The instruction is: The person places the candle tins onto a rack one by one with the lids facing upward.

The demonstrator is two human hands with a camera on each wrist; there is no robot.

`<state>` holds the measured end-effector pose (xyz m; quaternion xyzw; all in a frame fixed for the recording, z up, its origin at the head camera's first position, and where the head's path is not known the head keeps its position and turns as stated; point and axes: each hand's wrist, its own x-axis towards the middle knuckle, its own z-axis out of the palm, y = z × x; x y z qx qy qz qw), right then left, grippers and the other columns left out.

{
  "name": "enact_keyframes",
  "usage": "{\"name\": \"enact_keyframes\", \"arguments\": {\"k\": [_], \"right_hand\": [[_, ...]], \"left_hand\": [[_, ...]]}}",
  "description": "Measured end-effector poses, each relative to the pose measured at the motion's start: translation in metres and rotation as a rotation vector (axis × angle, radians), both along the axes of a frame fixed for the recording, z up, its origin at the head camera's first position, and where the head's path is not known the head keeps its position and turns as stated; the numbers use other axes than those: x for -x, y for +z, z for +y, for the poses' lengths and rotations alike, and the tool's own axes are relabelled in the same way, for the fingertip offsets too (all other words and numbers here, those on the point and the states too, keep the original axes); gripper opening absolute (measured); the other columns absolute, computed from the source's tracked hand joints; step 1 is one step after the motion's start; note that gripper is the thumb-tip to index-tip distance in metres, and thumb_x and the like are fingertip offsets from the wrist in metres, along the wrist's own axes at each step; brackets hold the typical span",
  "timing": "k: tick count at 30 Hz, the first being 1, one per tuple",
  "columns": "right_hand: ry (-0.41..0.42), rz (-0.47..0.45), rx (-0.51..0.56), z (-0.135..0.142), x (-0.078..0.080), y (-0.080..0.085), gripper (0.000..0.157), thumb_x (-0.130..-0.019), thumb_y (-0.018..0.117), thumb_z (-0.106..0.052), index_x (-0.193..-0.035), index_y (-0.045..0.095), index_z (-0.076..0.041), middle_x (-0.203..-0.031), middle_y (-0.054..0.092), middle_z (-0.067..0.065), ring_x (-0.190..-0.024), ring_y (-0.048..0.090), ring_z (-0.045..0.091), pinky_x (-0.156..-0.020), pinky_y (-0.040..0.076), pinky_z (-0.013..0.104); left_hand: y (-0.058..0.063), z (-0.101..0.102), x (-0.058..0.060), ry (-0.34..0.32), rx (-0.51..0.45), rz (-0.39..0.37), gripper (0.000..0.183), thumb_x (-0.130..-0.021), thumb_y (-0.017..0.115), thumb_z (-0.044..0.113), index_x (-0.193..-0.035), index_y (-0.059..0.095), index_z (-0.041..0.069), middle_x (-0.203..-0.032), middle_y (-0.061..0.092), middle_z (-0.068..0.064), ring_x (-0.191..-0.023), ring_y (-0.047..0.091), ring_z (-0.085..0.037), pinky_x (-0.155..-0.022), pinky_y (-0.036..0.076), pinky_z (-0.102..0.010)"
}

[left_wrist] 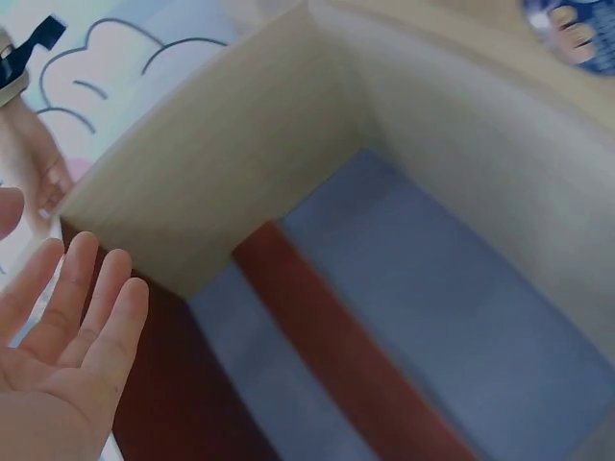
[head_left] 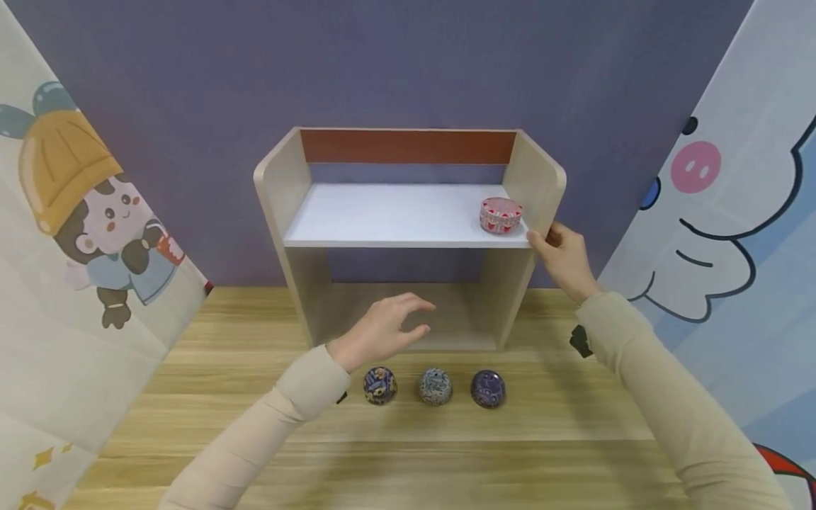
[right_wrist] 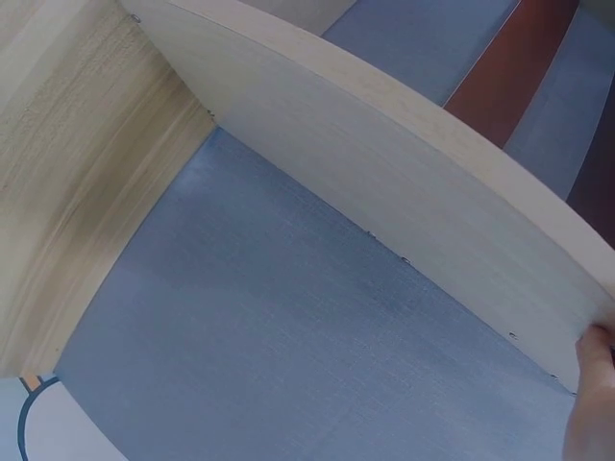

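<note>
A small wooden shelf (head_left: pixel 296 283) with a white upper board stands against the back. My right hand (head_left: pixel 567 262) grips the front edge of its right side panel, at the height of the upper board; in the right wrist view the hand (right_wrist: pixel 594 394) is partly cut off at the panel. Close by, a round pink-and-red patterned tin (head_left: pixel 500 215) sits at the right end of the upper board. Before the lower compartment hovers my left hand (head_left: pixel 382 329), fingers loosely bent and holding nothing. The left wrist view shows that palm (left_wrist: pixel 58 384) with its fingers spread.
In front of the shelf, three round tins stand in a row on the wood-grain table (head_left: pixel 542 453): a multicoloured one (head_left: pixel 380 386), a grey-blue one (head_left: pixel 435 387) and a purple one (head_left: pixel 488 389). Cartoon-printed sheets flank the left (head_left: pixel 57 340) and right (head_left: pixel 752 340).
</note>
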<state>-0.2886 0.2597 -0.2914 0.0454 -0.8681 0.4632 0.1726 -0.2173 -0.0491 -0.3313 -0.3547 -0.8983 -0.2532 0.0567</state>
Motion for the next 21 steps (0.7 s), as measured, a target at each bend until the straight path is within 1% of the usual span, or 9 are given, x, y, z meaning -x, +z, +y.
{"name": "enact_keyframes", "arguments": {"k": [5,8,10,11,15,17,18,21], "right_hand": [[-0.003,-0.004,0.006,0.0,0.0,0.0,0.051,-0.092,0.052,-0.034,-0.127,0.05,0.002,-0.12,0.058,0.023,-0.095,0.055,0.006,-0.081,0.047,0.016],[0.002,-0.01,0.025,-0.001,-0.001,0.0,0.051,-0.092,0.052,-0.033,-0.129,0.048,0.002,-0.122,0.057,0.022,-0.1,0.056,0.01,-0.086,0.048,0.022],[0.006,-0.014,0.034,0.0,0.0,0.0,0.052,-0.092,0.052,-0.034,-0.13,0.047,0.002,-0.124,0.056,0.022,-0.102,0.055,0.011,-0.088,0.048,0.023],[0.008,-0.015,0.037,0.0,0.0,-0.001,0.053,-0.092,0.052,-0.034,-0.13,0.047,0.002,-0.124,0.055,0.022,-0.102,0.055,0.011,-0.088,0.048,0.023],[0.009,-0.009,0.039,0.0,0.001,-0.001,0.053,-0.091,0.052,-0.035,-0.13,0.048,0.002,-0.123,0.056,0.023,-0.097,0.054,0.004,-0.083,0.046,0.015],[0.008,-0.004,0.041,0.0,0.001,-0.001,0.053,-0.091,0.052,-0.034,-0.129,0.048,0.003,-0.122,0.056,0.023,-0.094,0.054,0.001,-0.08,0.045,0.012],[0.008,-0.002,0.042,0.0,0.001,-0.001,0.053,-0.091,0.052,-0.034,-0.129,0.048,0.002,-0.122,0.056,0.023,-0.093,0.053,-0.001,-0.079,0.045,0.011],[0.009,0.001,0.046,0.0,0.001,-0.002,0.052,-0.091,0.052,-0.034,-0.128,0.049,0.002,-0.122,0.057,0.022,-0.092,0.053,-0.001,-0.079,0.045,0.011]], "left_hand": [[-0.017,-0.01,-0.002,0.012,0.025,-0.006,0.036,-0.088,0.06,0.023,-0.121,0.057,0.01,-0.12,0.06,-0.004,-0.111,0.056,-0.021,-0.098,0.044,-0.037],[-0.027,-0.015,-0.002,0.014,0.063,-0.001,0.037,-0.086,0.062,0.022,-0.121,0.057,0.009,-0.12,0.06,-0.005,-0.11,0.057,-0.021,-0.098,0.045,-0.037],[-0.032,-0.018,-0.003,0.01,0.087,0.004,0.038,-0.085,0.063,0.021,-0.12,0.058,0.009,-0.119,0.06,-0.005,-0.109,0.058,-0.022,-0.097,0.045,-0.037],[-0.034,-0.019,-0.003,0.008,0.098,0.009,0.038,-0.085,0.063,0.021,-0.12,0.058,0.008,-0.119,0.061,-0.005,-0.108,0.058,-0.021,-0.097,0.046,-0.036],[-0.042,-0.025,-0.004,0.004,0.14,0.027,0.038,-0.083,0.065,0.02,-0.119,0.059,0.009,-0.117,0.061,-0.006,-0.104,0.06,-0.021,-0.093,0.049,-0.036],[-0.046,-0.028,-0.004,-0.004,0.182,0.051,0.038,-0.083,0.065,0.019,-0.118,0.059,0.009,-0.116,0.061,-0.006,-0.101,0.061,-0.022,-0.09,0.05,-0.036],[-0.048,-0.029,-0.004,-0.013,0.204,0.067,0.037,-0.082,0.066,0.019,-0.118,0.059,0.008,-0.115,0.061,-0.007,-0.099,0.062,-0.023,-0.088,0.052,-0.036],[-0.058,-0.034,-0.005,-0.057,0.291,0.148,0.035,-0.08,0.067,0.016,-0.114,0.061,0.007,-0.111,0.063,-0.006,-0.094,0.063,-0.022,-0.082,0.054,-0.033]]}}
